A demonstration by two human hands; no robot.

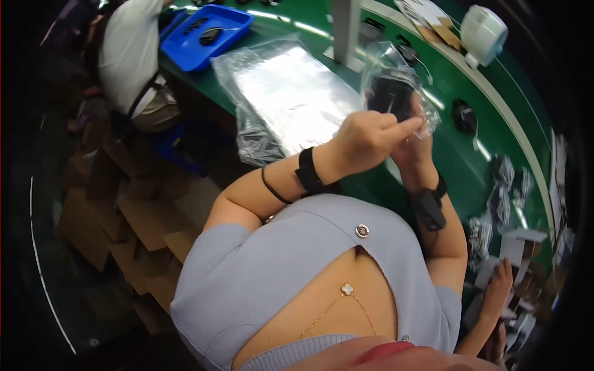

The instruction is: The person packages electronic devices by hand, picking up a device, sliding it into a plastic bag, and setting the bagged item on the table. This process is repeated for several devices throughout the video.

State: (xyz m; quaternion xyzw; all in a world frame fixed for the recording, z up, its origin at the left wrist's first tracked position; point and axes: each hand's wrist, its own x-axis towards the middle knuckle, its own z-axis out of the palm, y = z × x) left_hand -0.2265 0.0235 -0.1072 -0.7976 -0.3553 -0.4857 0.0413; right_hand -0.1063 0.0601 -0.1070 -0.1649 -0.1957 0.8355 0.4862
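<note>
A flat black device [390,96] sits inside a clear plastic bag [378,59] above the green table. Behind and along its right edge is my right hand [416,145], closed around the bagged device. My left hand [365,139] is at the near edge of the bag, its fingers curled in a pinch against the plastic, close to the right thumb. The left fingertips are partly hidden, and the exact bit of plastic between them is hard to make out. Left of both hands lies a pile of flat clear plastic bags [291,86], shiny under the light.
Farther left stands a blue tray [238,28] with black items. A metal post [345,31] rises behind the bags. To the right are a white fan [482,34], a black device with a cable [464,115] and bundled cables [502,185]. Another person's arm [495,297] reaches in at lower right.
</note>
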